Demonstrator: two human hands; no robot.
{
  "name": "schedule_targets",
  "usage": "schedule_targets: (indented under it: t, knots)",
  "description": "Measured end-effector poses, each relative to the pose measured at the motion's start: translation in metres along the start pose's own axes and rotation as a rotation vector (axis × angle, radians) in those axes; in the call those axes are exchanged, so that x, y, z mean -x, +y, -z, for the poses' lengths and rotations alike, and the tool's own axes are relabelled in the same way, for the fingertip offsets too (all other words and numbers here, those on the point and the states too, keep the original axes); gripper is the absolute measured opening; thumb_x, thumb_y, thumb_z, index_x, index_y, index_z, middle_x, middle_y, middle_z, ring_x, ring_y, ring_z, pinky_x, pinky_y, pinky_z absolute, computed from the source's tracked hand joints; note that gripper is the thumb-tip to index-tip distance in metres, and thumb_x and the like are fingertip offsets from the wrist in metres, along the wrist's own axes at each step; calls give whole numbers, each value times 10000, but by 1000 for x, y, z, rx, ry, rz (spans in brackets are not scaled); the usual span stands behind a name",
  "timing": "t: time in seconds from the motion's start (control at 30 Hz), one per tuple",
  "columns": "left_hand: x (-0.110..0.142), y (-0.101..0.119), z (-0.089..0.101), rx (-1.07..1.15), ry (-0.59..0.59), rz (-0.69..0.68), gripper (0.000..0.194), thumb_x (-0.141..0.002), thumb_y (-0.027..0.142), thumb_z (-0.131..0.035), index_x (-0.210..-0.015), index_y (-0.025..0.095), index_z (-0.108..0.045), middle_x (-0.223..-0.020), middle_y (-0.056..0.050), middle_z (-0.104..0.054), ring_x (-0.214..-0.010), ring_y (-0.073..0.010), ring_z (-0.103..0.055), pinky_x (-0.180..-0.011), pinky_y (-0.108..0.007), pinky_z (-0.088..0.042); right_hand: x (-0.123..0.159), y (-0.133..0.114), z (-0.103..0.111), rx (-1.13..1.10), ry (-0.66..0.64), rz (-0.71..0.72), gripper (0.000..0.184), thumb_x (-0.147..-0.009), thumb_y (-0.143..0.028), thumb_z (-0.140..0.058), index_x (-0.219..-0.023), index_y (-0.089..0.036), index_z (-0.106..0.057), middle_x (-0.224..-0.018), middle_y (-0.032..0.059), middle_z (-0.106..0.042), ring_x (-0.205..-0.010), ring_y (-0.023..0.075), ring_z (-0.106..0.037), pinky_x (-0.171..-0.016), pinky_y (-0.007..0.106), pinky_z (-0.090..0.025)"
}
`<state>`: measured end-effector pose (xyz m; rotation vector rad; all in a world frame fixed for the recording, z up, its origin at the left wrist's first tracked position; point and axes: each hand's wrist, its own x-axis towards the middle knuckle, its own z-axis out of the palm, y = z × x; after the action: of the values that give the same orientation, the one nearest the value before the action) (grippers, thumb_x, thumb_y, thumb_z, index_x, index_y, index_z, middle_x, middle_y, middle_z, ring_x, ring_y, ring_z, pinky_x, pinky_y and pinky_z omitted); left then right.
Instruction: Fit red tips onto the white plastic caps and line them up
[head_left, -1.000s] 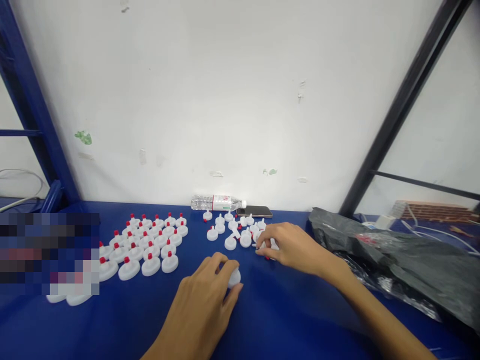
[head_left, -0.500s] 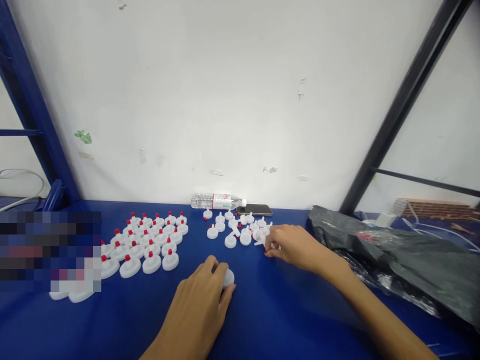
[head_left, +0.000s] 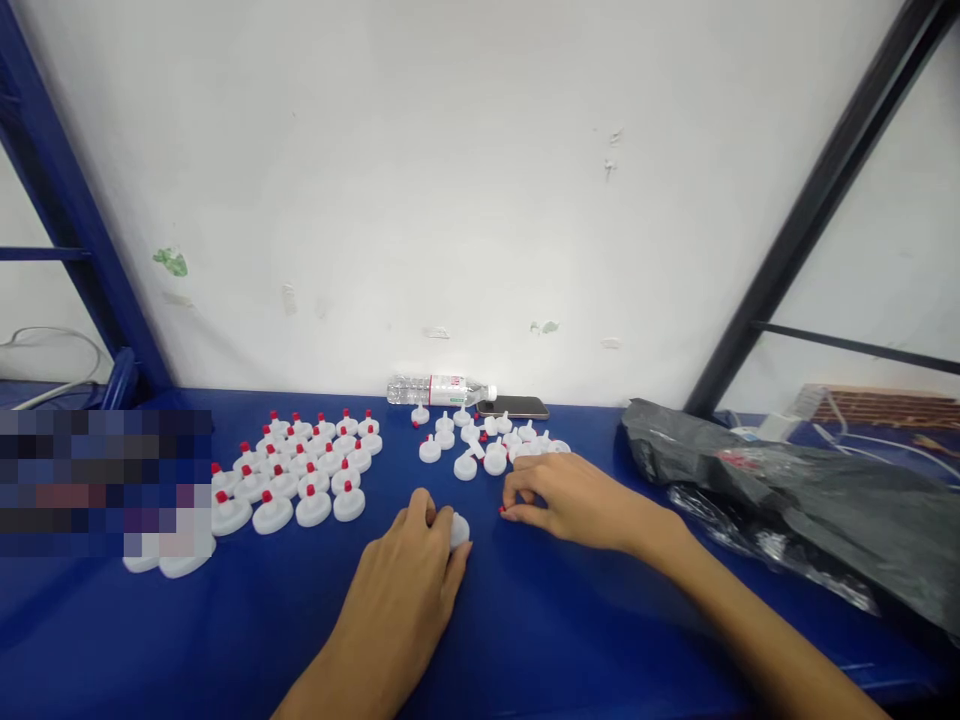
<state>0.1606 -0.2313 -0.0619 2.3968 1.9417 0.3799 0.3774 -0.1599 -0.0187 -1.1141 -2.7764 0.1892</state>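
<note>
White cap (head_left: 460, 532) in LH (head_left: 401, 590), near middle of blue table (head_left: 525, 630); fingers curled round its side, grasping, underside hidden so can't tell if it rests. No red on the part showing. Red tip (head_left: 502, 511), small, pinched btwn thumb + fingertips of RH (head_left: 574, 495).

Change: RH was at edge of loose white pieces (head_left: 495, 460), now drawn toward LH w/ red tip; gap btwn hands smaller, no contact. LH approx same spot. Means: prob. pick-up done, one part per hand, not yet joined.

Further out: red-topped caps (head_left: 272, 512) in rows on L, unchanged; bottle (head_left: 446, 390) + phone (head_left: 517, 408) behind loose pcs; black bag (head_left: 765, 500) far R.
</note>
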Motion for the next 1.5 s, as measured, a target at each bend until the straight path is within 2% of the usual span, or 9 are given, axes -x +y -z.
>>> schedule_targets:
  t: [0.13,0.33,0.7,0.93,1.13,1.4,1.5]
  knots:
    - [0,0,0,16,8,-24,224,-1007,268,-473,-1085,218,-677,-1061,-60,-618,-862,-236,-702,-633,-319,-528,-1,-5,4,-84,-9,12,141,-973,-340,-644,-943,-234,-731,-882,-4,-689,-805,150,-610,-692,263,-376]
    - [-3,0,0,0,11,-61,346,-1007,210,-474,-1330,262,-585,-1122,-57,-657,-898,-249,-726,-677,-341,-555,2,-21,13,-311,-43,85,152,-948,-370,-694,-917,-231,-747,-804,-35,-632,-729,102,-568,-686,233,-394]
    - [-3,4,3,-41,4,-107,346,-996,200,-496,-1320,283,-584,-1152,-50,-640,-862,-242,-740,-609,-312,-549,0,-20,7,-355,-41,109,129,-942,-342,-697,-915,-228,-753,-786,-35,-630,-699,102,-574,-656,237,-395]
    - [-2,5,3,-68,-11,-127,338,-998,192,-471,-1304,271,-591,-1141,-51,-638,-831,-240,-733,-609,-336,-567,0,-22,8,-365,-20,52,166,-943,-364,-680,-906,-213,-740,-753,-28,-641,-656,106,-541,-605,230,-384]
    - [-2,7,5,-74,-56,-153,297,-1012,226,-467,-1271,243,-611,-1099,-64,-646,-965,-276,-706,-677,-383,-593,-1,-24,8,-353,6,38,178,-964,-351,-648,-881,-203,-702,-696,-48,-594,-619,92,-497,-581,233,-333]
    - [-1,4,3,5,-85,-104,252,-1014,312,-507,-1203,234,-656,-1165,-80,-603,-917,-226,-687,-682,-328,-575,-6,-29,-7,-313,50,-9,210,-997,-361,-576,-862,-206,-620,-638,-63,-486,-592,98,-457,-581,249,-297]
    - [0,4,3,5,-63,-96,252,-1018,303,-493,-1187,229,-665,-1144,-81,-600,-922,-218,-679,-680,-302,-563,-7,-28,-11,-336,77,-15,154,-986,-367,-591,-961,-216,-604,-680,-63,-501,-618,107,-479,-594,247,-326]
